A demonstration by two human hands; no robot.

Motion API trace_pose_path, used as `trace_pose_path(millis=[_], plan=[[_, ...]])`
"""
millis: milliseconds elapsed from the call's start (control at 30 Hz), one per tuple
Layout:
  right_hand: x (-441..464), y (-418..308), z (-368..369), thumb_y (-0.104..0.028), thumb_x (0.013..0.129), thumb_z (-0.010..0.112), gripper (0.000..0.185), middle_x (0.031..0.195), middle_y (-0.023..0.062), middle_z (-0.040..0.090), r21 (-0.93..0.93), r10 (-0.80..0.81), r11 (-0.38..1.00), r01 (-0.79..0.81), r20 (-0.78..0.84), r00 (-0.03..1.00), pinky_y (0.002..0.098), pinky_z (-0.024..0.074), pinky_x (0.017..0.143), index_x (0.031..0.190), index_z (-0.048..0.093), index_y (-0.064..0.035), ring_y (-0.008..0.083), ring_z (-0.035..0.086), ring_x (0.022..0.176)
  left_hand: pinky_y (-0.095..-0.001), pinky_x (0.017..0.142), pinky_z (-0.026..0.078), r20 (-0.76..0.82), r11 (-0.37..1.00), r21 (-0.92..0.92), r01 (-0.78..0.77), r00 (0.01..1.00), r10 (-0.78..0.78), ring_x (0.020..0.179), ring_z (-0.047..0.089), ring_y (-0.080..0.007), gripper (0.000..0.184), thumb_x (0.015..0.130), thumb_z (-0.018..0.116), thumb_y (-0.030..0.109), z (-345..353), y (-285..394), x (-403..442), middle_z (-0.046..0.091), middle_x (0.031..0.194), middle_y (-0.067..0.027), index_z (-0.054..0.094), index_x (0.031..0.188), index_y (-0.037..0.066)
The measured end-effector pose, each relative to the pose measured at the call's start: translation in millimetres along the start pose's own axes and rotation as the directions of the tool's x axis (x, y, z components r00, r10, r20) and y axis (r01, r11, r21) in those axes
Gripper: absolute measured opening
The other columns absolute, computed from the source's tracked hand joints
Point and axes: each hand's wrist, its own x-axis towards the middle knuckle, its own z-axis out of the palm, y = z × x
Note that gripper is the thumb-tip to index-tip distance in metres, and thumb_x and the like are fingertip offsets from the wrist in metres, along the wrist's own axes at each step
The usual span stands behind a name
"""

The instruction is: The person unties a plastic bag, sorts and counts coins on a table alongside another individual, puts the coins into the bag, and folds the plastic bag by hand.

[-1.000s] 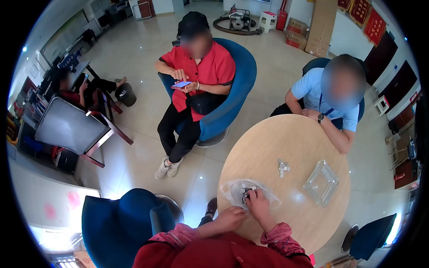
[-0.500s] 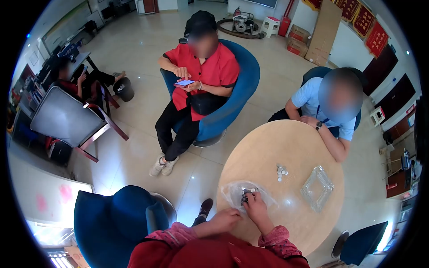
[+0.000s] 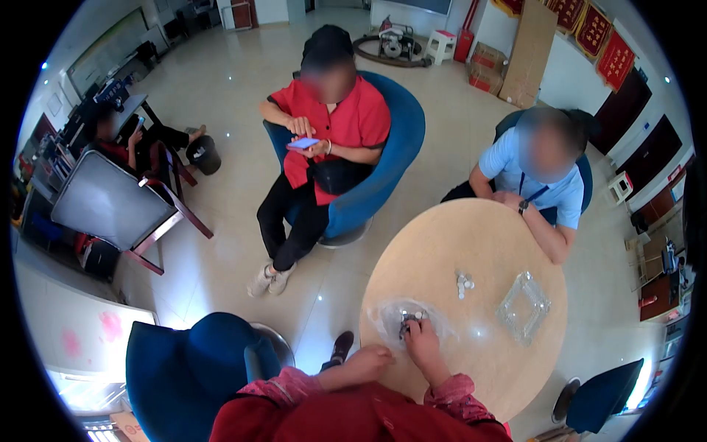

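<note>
A clear plastic bag (image 3: 383, 318) lies on the round wooden table (image 3: 442, 228), with a heap of small grey and silvery pieces (image 3: 409, 318) in its opening. The fingers of my right hand (image 3: 423, 340) are bent together on these pieces; what they grip is too small to make out. Just below the bag, at the table's near left edge, my left hand (image 3: 370, 364) has its fingers curled, and anything inside them is hidden. Several round silvery pieces (image 3: 462, 284) lie in a loose cluster beyond the bag. Right of them is a clear glass dish (image 3: 524, 306).
A person in red (image 3: 331, 110) sits in a blue chair with a phone. Another in light blue (image 3: 545, 155) leans on the table's far right edge. A third person (image 3: 121, 147) sits far left. Blue chairs (image 3: 199, 368) flank me.
My left hand has drawn back slightly from the bag, to the left. My right hand remains at the heap. The person in light blue has shifted their head to the left.
</note>
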Motion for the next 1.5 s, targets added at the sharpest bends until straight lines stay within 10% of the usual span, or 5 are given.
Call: trace_pose_path(millis=[300, 500, 633, 800, 1500], plan=[[-11, 22, 29, -0.012, 0.075, 0.064, 0.026, 0.099, 0.0124, 0.055, 0.186, 0.214, 0.958, -0.218, 0.045, 0.976, 0.0413, 0.0516, 0.067, 0.101, 0.063, -0.0125, 0.0318, 0.059, 0.086, -0.0392, 0.082, 0.046, 0.005, 0.994, 0.068, -0.082, 0.997, 0.082, 0.094, 0.056, -0.0307, 0.028, 0.075, 0.054, 0.006, -2, 0, 13, 0.059, 0.098, -0.0109, 0.065, 0.101, 0.006], [-9, 1, 3, -0.011, 0.076, 0.064, 0.026, 0.100, 0.0122, 0.055, 0.026, 0.002, 1.000, 0.000, -0.079, 0.997, 0.0402, 0.0516, 0.069, 0.102, 0.062, -0.0124, 0.0314, 0.060, 0.086, -0.0388, 0.088, 0.045, 0.115, 0.998, 0.061, 0.021, 0.993, -0.028, 0.103, 0.054, -0.0289, 0.035, 0.074, 0.055, 0.006, -11, 5, 22, 0.058, 0.102, -0.0096, 0.062, 0.108, 0.010], [-10, 5, 7, -0.012, 0.077, 0.065, 0.027, 0.100, 0.0124, 0.055, 0.031, 0.014, 0.999, -0.012, -0.060, 0.998, 0.0398, 0.0517, 0.069, 0.103, 0.061, -0.0113, 0.0318, 0.060, 0.086, -0.0425, 0.100, 0.038, -0.094, 0.958, 0.235, -0.164, 0.977, 0.190, 0.120, 0.046, -0.0295, 0.036, 0.073, 0.060, 0.011, -17, -4, 33, 0.055, 0.120, -0.0101, 0.062, 0.109, 0.014], [-8, -8, -9, -0.012, 0.078, 0.065, 0.027, 0.102, 0.0125, 0.055, 0.057, 0.040, 0.998, -0.038, -0.029, 0.999, 0.0392, 0.0517, 0.069, 0.104, 0.061, -0.0117, 0.0323, 0.060, 0.088, -0.0498, 0.101, 0.034, -0.258, 0.911, 0.394, 0.123, 0.966, -0.018, 0.122, 0.039, -0.0404, 0.036, 0.080, 0.061, 0.023, -43, 6, 58, 0.043, 0.132, -0.0173, 0.061, 0.116, 0.026], [-4, -1, -16, -0.013, 0.079, 0.064, 0.024, 0.092, 0.0134, 0.056, 0.103, 0.038, 0.994, -0.038, 0.008, 0.999, 0.0412, 0.0513, 0.064, 0.103, 0.062, -0.0114, 0.0337, 0.060, 0.077, -0.0412, 0.091, 0.045, -0.128, 0.939, 0.156, 0.308, 0.949, -0.290, 0.108, 0.052, -0.0367, 0.038, 0.078, 0.058, 0.012, -23, -30, 52, 0.046, 0.129, -0.0219, 0.062, 0.115, 0.014]])
